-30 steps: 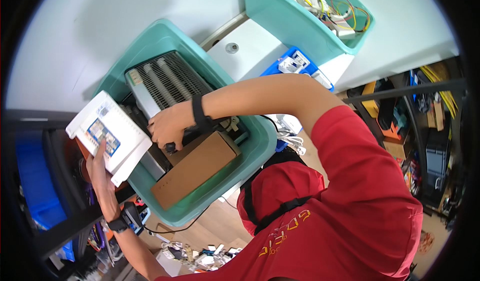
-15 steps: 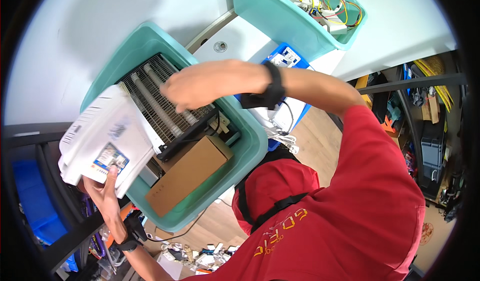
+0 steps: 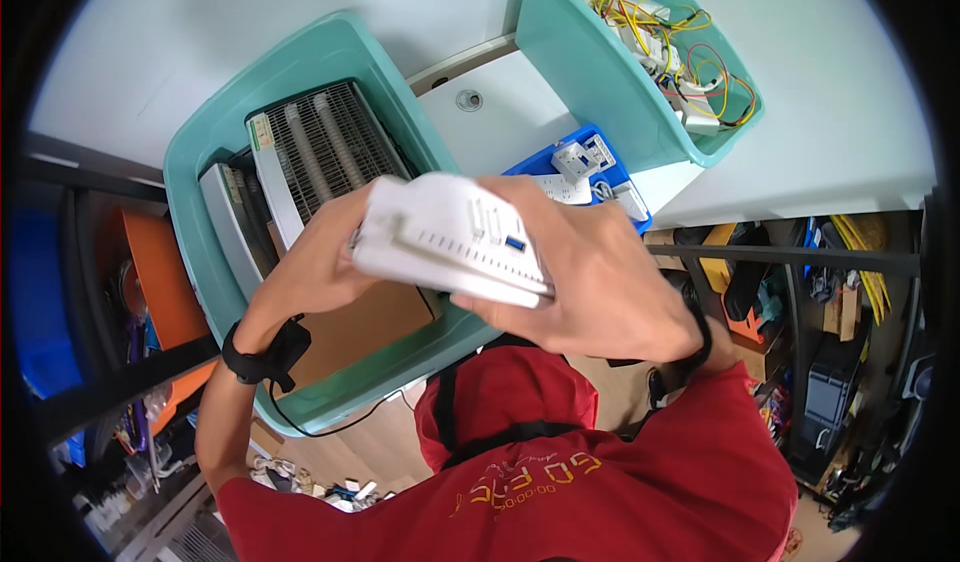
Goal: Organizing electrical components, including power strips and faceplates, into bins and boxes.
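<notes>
Between both hands is a white plastic device (image 3: 455, 237) with rows of vent slots and a small blue rectangle on the side that shows. My left hand (image 3: 325, 252) is closed around its left end, and my right hand (image 3: 605, 277) grips the right end. They hold it raised above the near right part of a green plastic tub (image 3: 185, 202). Inside the tub lie a tube heater (image 3: 335, 142) with a wire grille, a second white-edged panel (image 3: 228, 227) and a brown cardboard box (image 3: 365, 332), partly hidden by my hands and the device.
A second green tub (image 3: 570, 72) at the far right holds white electrical parts and coloured wires. Below it, a blue tray (image 3: 632, 177) carries white sockets on a white surface (image 3: 490, 122). Loaded shelves with dark rails (image 3: 810, 257) stand on both sides.
The white device has moved right and turned from its broad labelled face to a slotted side. My right hand has come down and taken hold of it, joining the left.
</notes>
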Demonstrator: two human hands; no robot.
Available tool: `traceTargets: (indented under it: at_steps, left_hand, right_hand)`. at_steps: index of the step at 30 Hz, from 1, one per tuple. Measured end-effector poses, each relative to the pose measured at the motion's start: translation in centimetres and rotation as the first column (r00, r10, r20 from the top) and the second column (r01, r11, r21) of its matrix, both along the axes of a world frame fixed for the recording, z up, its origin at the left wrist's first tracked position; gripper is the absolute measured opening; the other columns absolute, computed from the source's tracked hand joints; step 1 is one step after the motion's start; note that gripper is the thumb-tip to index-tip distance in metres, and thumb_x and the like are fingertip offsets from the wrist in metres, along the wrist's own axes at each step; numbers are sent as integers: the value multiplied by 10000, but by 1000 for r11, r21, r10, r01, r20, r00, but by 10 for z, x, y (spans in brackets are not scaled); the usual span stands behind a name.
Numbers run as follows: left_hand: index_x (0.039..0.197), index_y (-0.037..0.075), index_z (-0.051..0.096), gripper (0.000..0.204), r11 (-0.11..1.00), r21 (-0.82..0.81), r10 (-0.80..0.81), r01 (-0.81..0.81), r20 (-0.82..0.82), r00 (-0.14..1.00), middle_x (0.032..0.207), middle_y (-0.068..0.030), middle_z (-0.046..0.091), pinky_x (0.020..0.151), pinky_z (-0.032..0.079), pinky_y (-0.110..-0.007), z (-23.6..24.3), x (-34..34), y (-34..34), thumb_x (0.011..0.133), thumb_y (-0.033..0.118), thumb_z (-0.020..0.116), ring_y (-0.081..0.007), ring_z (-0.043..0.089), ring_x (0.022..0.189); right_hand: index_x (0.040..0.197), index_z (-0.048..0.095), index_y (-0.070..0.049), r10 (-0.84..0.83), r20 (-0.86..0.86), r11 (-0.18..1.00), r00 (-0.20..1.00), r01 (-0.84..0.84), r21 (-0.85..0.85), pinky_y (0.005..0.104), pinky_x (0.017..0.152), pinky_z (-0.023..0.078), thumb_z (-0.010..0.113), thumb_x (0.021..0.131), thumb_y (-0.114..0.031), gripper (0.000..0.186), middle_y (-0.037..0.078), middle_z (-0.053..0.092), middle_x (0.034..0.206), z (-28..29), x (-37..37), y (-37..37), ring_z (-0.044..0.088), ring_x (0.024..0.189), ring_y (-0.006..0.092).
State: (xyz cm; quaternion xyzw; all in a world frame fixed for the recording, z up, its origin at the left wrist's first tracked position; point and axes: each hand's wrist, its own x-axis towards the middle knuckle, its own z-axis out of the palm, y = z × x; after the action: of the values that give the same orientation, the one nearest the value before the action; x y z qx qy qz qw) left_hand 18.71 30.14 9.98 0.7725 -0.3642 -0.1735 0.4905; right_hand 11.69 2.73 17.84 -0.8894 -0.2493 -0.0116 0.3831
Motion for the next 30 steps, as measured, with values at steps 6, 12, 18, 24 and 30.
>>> traceTargets:
  at_steps: [6, 12, 18, 24, 30]
  left_hand:
    - [1565, -27, 359, 1045, 883, 398, 233, -250, 90, 968, 1494, -229, 482, 1177, 409, -451, -3, -51, 26, 741, 256, 935, -377, 501, 1393]
    - [1524, -101, 379, 1116, 733, 630, 171, -257, 195, 966, 1433, -265, 519, 1146, 436, -445, -51, -108, 50, 706, 408, 942, -402, 531, 1330]
    - [1355, -61, 522, 879, 764, 630, 66, -138, 137, 988, 1211, -229, 594, 973, 510, -468, -43, -110, 59, 750, 450, 902, -410, 603, 1142]
    - [1288, -38, 536, 851, 777, 629, 30, -37, 23, 999, 1202, -242, 581, 926, 528, -484, -40, -99, 65, 751, 522, 884, -426, 630, 1085]
    - [1509, -24, 362, 1111, 668, 743, -48, -48, 108, 993, 1284, -257, 548, 937, 533, -460, -45, -119, 67, 721, 539, 905, -454, 631, 1101]
  right_hand:
    - [1394, 429, 101, -291, -225, 955, 930, 272, -115, 518, 695, 585, 766, 928, -293, 697, 334, 706, 945, -22, -20, 20, 719, 777, 491]
    - [1603, 204, 89, -322, -206, 896, 924, 227, -382, 554, 697, 568, 723, 943, -303, 927, 354, 692, 918, -50, -19, 51, 706, 770, 497]
    - [1577, 285, 82, -351, -107, 801, 930, 239, -548, 495, 609, 576, 719, 932, -299, 866, 252, 704, 766, -74, -18, 80, 715, 659, 433]
    - [1573, 244, 74, -463, -226, 800, 857, 294, -523, 549, 620, 557, 691, 960, -327, 858, 290, 702, 777, -83, -21, 68, 703, 690, 486]
    - [1549, 238, 121, -465, -230, 818, 855, 316, -480, 554, 586, 544, 705, 952, -323, 878, 285, 682, 718, -86, -25, 68, 688, 642, 483]
